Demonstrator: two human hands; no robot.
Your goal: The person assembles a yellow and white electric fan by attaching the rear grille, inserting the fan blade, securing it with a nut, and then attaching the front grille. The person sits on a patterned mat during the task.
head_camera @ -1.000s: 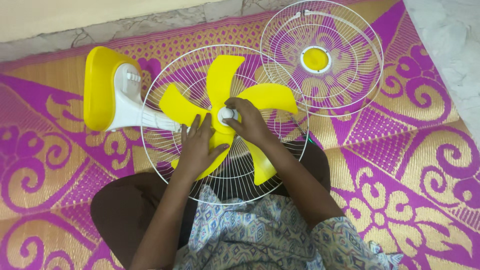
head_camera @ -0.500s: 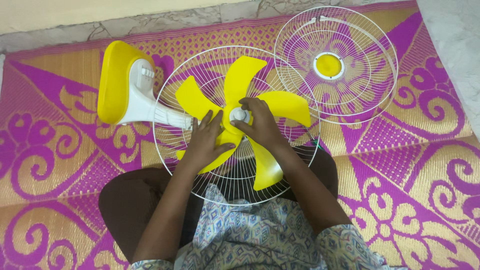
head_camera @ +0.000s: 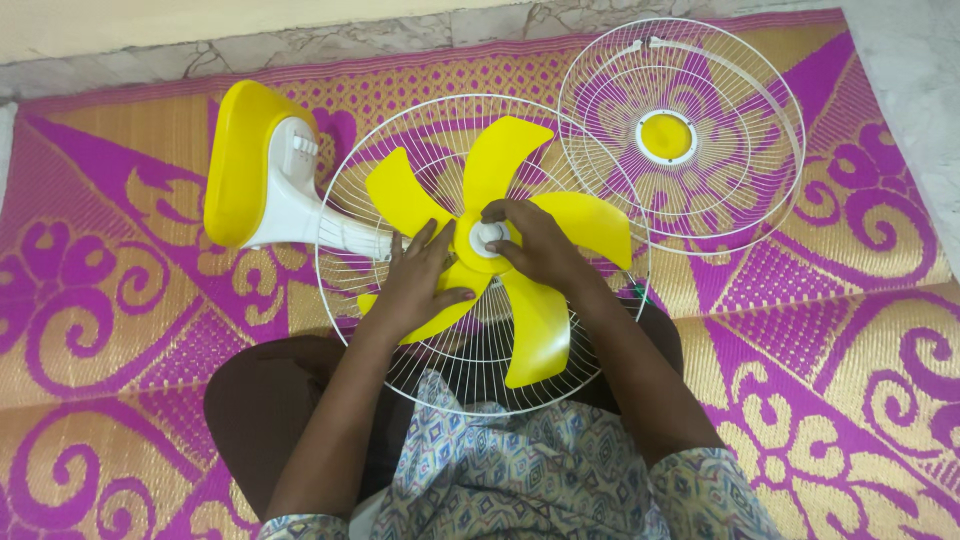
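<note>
On the purple-and-gold mat (head_camera: 830, 330), the yellow fan blade (head_camera: 500, 235) sits in the rear wire guard (head_camera: 345, 290) and has turned slightly since a second ago, the left hand (head_camera: 420, 285) pressing flat and open on a blade while the right hand (head_camera: 535, 245) grips the white hub cap (head_camera: 488, 236).

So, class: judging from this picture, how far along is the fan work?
Done: the yellow blade sits inside the rear guard. In hand: the left hand steadies a blade while the right hand pinches the white hub cap. Left: the front guard lies apart on the mat.
</note>
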